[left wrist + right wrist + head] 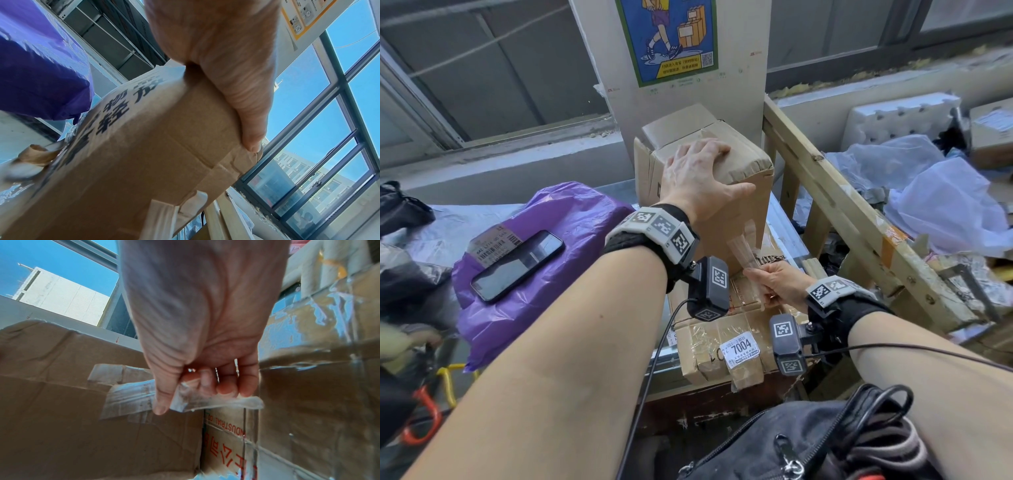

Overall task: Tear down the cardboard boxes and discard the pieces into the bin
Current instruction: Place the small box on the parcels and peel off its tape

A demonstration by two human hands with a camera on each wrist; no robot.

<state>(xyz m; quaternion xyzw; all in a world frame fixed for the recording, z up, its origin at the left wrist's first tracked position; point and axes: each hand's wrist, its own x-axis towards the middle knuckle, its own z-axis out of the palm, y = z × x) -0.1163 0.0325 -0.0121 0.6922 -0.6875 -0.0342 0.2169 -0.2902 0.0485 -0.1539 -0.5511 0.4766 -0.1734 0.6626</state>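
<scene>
Cardboard, tape and plastic crowd the bench [619,188] below a window. An upright cardboard box [736,205] stands on top of a flatter taped box [722,342] that bears a white label reading 7004. The left hand [698,178] lies over the upper near corner of the upright box, fingers [709,147] spread across its crumpled top and thumb down its front face; from the left wrist view the thumb [246,113] presses along the box's edge, so the hand grips the corner. The right hand [780,284] sits lower, at the foot of the upright box and above the taped box, fingers curled and pinching a strip of clear tape [743,250] between thumb and fingertips. The strip rises from the pinch to the upright box's front face, where it is still stuck. In the right wrist view the tape [205,399] crosses under the thumb [162,399], one end loose. Left of the upright box lies a purple plastic bag [544,246] with a dark phone [517,263] on it. Right of the box leans a wooden frame [842,205], and beyond it a heap of clear plastic bags [928,192].
</scene>
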